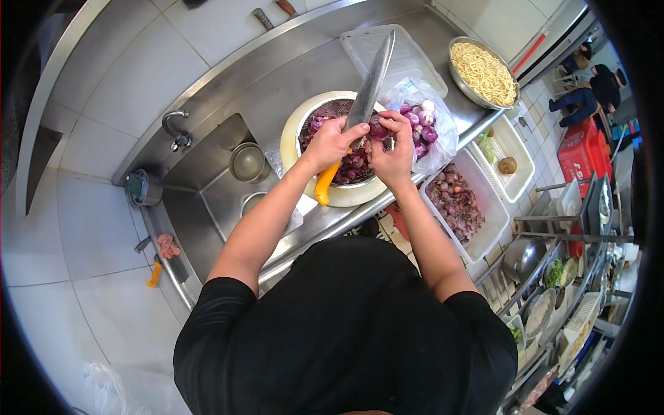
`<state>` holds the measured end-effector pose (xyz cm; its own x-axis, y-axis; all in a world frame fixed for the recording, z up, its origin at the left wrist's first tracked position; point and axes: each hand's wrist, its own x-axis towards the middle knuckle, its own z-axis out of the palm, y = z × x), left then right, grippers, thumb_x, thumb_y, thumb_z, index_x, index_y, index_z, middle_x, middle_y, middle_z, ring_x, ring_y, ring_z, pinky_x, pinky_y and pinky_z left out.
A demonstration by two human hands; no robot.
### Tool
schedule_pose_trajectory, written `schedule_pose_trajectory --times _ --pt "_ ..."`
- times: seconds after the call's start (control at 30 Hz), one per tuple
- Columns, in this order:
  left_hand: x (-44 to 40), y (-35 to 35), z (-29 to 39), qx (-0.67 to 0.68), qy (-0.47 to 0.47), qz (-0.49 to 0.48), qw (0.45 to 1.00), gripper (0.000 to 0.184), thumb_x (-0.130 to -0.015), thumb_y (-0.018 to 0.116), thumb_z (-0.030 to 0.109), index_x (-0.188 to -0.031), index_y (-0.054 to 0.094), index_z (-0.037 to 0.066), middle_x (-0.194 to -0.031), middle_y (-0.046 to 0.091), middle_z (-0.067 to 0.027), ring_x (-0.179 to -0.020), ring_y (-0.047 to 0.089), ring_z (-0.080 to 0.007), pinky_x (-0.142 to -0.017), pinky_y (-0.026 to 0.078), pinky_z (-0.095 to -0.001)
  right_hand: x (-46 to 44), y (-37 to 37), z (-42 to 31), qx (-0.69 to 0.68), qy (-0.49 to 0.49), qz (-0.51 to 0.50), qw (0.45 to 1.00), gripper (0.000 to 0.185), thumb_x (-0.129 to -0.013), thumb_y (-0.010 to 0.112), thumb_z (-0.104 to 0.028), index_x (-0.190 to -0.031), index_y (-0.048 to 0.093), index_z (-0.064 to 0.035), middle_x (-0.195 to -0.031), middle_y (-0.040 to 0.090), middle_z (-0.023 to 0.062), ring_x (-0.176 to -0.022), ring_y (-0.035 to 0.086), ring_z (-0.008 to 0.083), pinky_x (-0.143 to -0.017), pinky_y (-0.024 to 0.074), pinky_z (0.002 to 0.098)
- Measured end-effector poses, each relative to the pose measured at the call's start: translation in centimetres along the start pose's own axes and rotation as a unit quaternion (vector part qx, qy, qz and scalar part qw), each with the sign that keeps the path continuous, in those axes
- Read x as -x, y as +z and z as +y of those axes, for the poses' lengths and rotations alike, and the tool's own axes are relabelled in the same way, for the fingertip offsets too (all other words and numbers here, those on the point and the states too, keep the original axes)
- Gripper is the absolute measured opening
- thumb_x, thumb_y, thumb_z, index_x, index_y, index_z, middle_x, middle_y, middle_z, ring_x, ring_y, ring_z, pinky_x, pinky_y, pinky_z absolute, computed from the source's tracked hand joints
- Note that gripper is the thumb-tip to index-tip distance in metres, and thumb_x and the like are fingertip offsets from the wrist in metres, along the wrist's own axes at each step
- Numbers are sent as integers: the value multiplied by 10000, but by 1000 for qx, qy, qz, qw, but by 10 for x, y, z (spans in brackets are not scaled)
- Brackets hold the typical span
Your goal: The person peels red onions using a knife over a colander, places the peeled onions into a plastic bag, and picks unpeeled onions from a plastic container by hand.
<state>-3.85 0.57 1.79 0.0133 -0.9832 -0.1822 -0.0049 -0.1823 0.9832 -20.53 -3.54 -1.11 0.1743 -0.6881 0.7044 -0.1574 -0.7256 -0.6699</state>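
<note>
My left hand (330,146) is closed around a large knife (373,79) near the base of its blade. The blade points up and away, and the orange handle hangs below the hand. Beside it, my right hand (392,153) grips a purple onion (378,129) close to the blade. Both hands are over a metal strainer (301,131) holding purple onion peels, set on a cream-coloured round basin (290,146). To the right, a clear plastic bag (446,142) holds several purple onions (423,124).
A bowl of noodles (483,75) stands at the counter's right end, near a clear lid (356,45). Below are a tub of onions and peels (453,204) and a white basket (529,162). A sink (200,180) lies left; a person (595,93) is far right.
</note>
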Motion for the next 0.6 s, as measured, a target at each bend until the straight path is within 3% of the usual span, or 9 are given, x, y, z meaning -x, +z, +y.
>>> schedule_pose_trajectory --times 0.07,0.17,0.27,0.3,0.37,0.43,0.5,0.6 --pt "-3 -3 -5 20 15 -3 1000 276 -983 689 344 -991 679 68 -807 609 50 -666 512 -23 -579 431 -224 -3 -4 -1 34 -22 7 999 444 -738 728 107 -1136 581 -23 -1190 625 180 -1124 628 329 -952 513 380" --pt "1 -4 9 40 49 15 998 286 -980 697 349 -983 693 63 -778 610 48 -648 512 -33 -557 411 -227 -6 -9 -10 60 24 3 998 460 -716 693 94 -1148 588 -25 -1143 629 203 -1079 629 400 -951 510 440" --pt "3 -11 20 62 67 30 995 290 -973 708 351 -977 699 61 -785 623 45 -660 529 -40 -558 413 -223 -3 -12 -3 64 34 -4 997 480 -708 695 78 -1164 588 -25 -1132 625 198 -1063 624 408 -956 503 434" --pt "2 -15 21 71 70 32 995 288 -971 710 349 -976 699 62 -797 631 43 -671 538 -41 -565 420 -219 -2 -12 -1 73 30 -1 997 485 -722 713 72 -1180 590 -27 -1137 631 181 -1064 635 370 -948 507 408" --pt "-3 -24 17 -50 101 96 989 350 -980 686 406 -952 700 57 -748 631 30 -658 553 -60 -578 447 -271 -3 -16 4 93 19 5 995 497 -748 750 62 -1210 593 -31 -1147 643 147 -1066 656 294 -933 515 358" --pt "-7 -31 10 -185 114 167 962 406 -991 657 456 -930 695 56 -705 624 21 -649 560 -72 -575 452 -306 -3 -24 10 61 115 9 991 498 -757 770 48 -1214 588 -34 -1144 651 129 -1059 658 266 -927 516 347" --pt "-26 -54 -37 -197 101 175 959 553 -1002 575 557 -860 668 31 -626 592 -76 -603 575 -173 -585 461 -385 5 -32 50 41 170 37 984 500 -784 802 6 -1227 573 -35 -1149 663 107 -1026 660 213 -915 518 330" --pt "-27 -64 -55 -313 62 217 922 602 -988 564 581 -805 633 11 -646 611 -170 -614 622 -310 -605 473 -447 7 -57 105 -36 298 80 950 538 -758 819 -59 -1234 570 -24 -1091 696 177 -968 690 289 -900 532 365"
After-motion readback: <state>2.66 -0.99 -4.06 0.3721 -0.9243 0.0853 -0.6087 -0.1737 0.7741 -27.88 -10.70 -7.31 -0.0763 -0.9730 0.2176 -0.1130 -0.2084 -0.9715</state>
